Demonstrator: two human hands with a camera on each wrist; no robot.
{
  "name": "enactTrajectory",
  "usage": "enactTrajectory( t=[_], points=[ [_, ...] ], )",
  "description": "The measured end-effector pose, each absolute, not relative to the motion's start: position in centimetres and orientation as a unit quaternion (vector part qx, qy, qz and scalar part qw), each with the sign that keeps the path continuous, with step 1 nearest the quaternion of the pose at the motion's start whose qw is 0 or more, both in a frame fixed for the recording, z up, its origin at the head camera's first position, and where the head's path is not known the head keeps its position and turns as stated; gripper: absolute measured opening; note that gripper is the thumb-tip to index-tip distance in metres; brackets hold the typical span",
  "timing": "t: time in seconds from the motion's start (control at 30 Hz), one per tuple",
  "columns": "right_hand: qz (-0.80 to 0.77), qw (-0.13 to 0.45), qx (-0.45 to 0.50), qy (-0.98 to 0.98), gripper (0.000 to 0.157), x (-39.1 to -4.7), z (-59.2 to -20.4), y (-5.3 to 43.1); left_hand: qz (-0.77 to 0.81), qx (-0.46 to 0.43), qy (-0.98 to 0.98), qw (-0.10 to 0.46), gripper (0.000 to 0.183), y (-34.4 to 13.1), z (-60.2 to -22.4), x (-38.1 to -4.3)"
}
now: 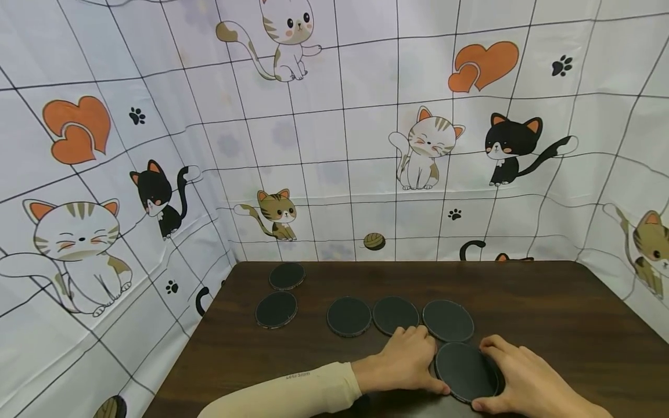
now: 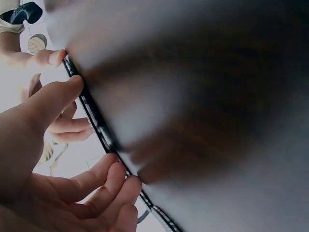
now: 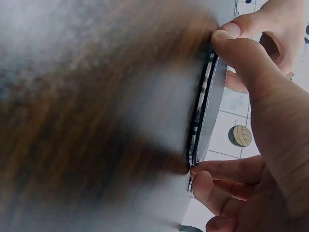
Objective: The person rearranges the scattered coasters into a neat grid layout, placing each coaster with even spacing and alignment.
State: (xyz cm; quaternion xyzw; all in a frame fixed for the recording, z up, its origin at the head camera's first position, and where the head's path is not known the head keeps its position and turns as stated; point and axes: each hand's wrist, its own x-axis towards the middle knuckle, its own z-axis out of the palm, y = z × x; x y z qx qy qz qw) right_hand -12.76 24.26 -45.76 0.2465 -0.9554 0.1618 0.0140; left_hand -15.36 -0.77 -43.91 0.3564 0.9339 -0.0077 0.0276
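Observation:
A round black coaster (image 1: 467,371) lies flat at the near right of the brown table, with a hand on each side of it. My left hand (image 1: 405,360) holds its left edge, thumb at the near side and fingers at the far side. Across from it, my right hand (image 1: 522,377) grips the right edge between thumb and fingers. In the right wrist view the coaster's patterned rim (image 3: 200,108) shows close to the tabletop. Just beyond it sits another black coaster (image 1: 448,320), touching or nearly touching it.
Left of that second coaster, two more coasters, a middle one (image 1: 395,310) and a left one (image 1: 349,316), continue the row. Farther left are a near coaster (image 1: 276,309) and a far coaster (image 1: 287,276). A cat-print curtain (image 1: 355,145) hangs behind the table (image 1: 517,290).

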Motion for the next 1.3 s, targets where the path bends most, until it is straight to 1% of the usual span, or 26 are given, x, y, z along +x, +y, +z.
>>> enactTrajectory(
  t=[0.17, 0.27, 0.47, 0.7, 0.97, 1.17, 1.3],
  points=[
    [0.171, -0.014, 0.226, -0.959, 0.095, -12.9, -45.5, 24.3, -0.019, 0.356, 0.934, 0.028, 0.067, -0.7, -43.7, -15.2],
    [0.173, -0.024, 0.219, -0.960, 0.097, -13.0, -45.5, 24.4, -0.024, 0.359, 0.932, 0.028, 0.067, -0.7, -43.6, -15.3],
    [0.171, -0.023, 0.224, -0.959, 0.103, -13.3, -45.3, 24.2, -0.020, 0.364, 0.931, 0.030, 0.061, -0.9, -43.7, -15.6],
    [0.170, -0.034, 0.223, -0.959, 0.104, -13.1, -45.4, 24.1, -0.025, 0.376, 0.926, 0.037, 0.047, -1.0, -43.8, -15.3],
    [0.157, -0.040, 0.225, -0.961, 0.104, -13.2, -45.3, 24.1, -0.022, 0.372, 0.927, 0.035, 0.042, -1.0, -43.7, -14.9],
    [0.133, -0.021, 0.234, -0.963, 0.104, -13.2, -45.1, 23.9, -0.023, 0.379, 0.924, 0.039, 0.040, -1.3, -43.6, -14.7],
    [0.102, -0.005, 0.233, -0.967, 0.106, -13.5, -44.7, 23.5, -0.001, 0.378, 0.925, 0.029, 0.040, -2.2, -43.4, -14.5]
  ],
)
